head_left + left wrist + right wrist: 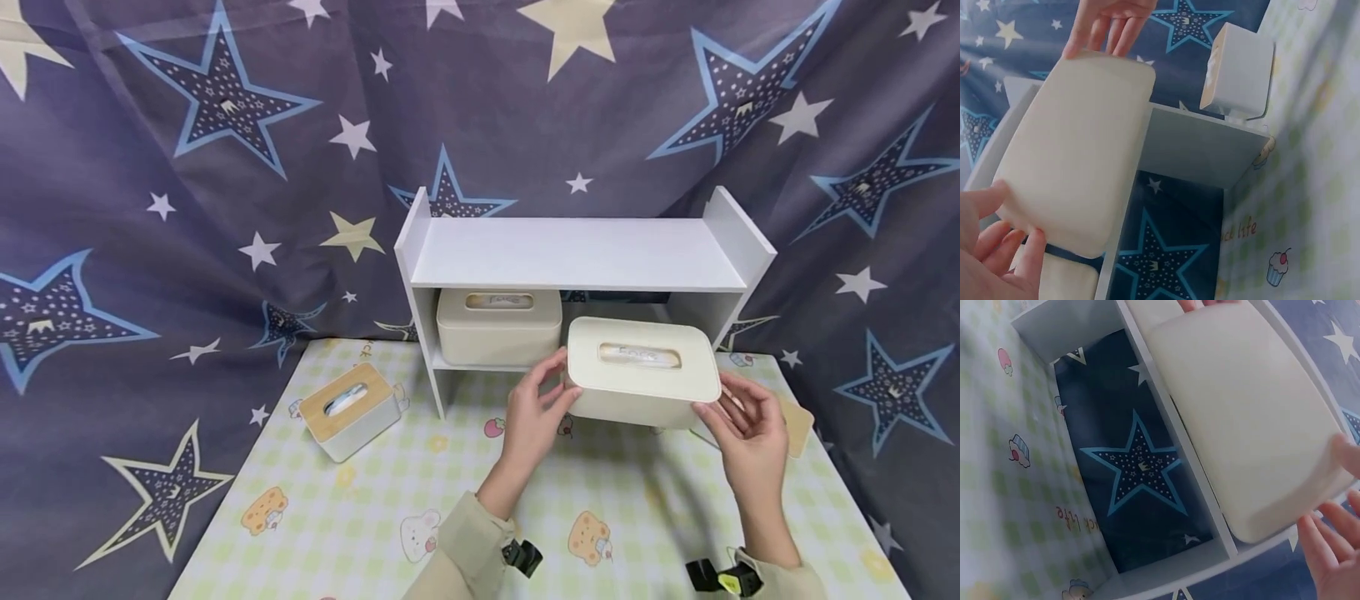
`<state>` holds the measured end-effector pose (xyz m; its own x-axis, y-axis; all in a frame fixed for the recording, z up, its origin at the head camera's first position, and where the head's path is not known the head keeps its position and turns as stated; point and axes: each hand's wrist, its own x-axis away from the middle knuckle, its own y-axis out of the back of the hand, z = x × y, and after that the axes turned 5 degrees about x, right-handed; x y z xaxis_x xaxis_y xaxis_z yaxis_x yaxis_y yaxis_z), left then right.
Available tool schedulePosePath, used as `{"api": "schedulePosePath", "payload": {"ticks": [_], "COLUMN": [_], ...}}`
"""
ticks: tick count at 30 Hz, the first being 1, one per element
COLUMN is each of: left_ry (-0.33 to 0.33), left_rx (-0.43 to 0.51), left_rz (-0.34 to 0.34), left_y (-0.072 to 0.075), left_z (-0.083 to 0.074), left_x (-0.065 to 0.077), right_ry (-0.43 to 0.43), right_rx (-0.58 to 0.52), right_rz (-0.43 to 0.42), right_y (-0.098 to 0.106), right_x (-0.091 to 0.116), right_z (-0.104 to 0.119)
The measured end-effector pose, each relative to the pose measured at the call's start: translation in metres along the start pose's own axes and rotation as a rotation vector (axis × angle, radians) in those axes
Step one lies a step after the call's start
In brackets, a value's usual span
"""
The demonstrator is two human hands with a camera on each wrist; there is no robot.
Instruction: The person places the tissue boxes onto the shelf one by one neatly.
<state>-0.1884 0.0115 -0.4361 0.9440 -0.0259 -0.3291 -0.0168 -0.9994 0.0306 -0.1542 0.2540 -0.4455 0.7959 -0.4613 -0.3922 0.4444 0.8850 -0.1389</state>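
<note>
Between both hands a cream tissue box with an oval slot in its lid is held in front of the white shelf's lower opening. My left hand grips its left end, thumb on the front and fingers at the side. At the opposite end my right hand grips it the same way. Both wrist views show the box's plain underside. A second cream tissue box stands on the lower board, at the left side of the white shelf.
On the left of the checked tablecloth stands a smaller white tissue box with a wooden lid. Another wooden-lidded box is partly hidden behind my right hand. A star-patterned curtain hangs behind the shelf.
</note>
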Motion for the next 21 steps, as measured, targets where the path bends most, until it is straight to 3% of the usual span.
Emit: {"api": "schedulePosePath", "payload": {"ticks": [4, 10, 15, 21], "left_ry": [0.022, 0.005, -0.036, -0.022], "left_rx": [0.044, 0.028, -0.031, -0.219], "left_rz": [-0.037, -0.006, 0.067, 0.265], "left_y": [-0.005, -0.006, -0.004, -0.006], "left_z": [0.001, 0.003, 0.005, 0.011], "left_x": [-0.001, 0.001, 0.002, 0.002], "right_ry": [0.022, 0.033, 0.052, 0.042], "right_rx": [-0.061, -0.109, 0.062, 0.293], "right_rz": [-0.069, -0.135, -0.079, 0.031], "right_y": [-0.009, -0.02, -0.025, -0.029], "right_x": [-0.001, -0.001, 0.001, 0.003], "right_z": [-0.002, -0.007, -0.01, -0.015]}}
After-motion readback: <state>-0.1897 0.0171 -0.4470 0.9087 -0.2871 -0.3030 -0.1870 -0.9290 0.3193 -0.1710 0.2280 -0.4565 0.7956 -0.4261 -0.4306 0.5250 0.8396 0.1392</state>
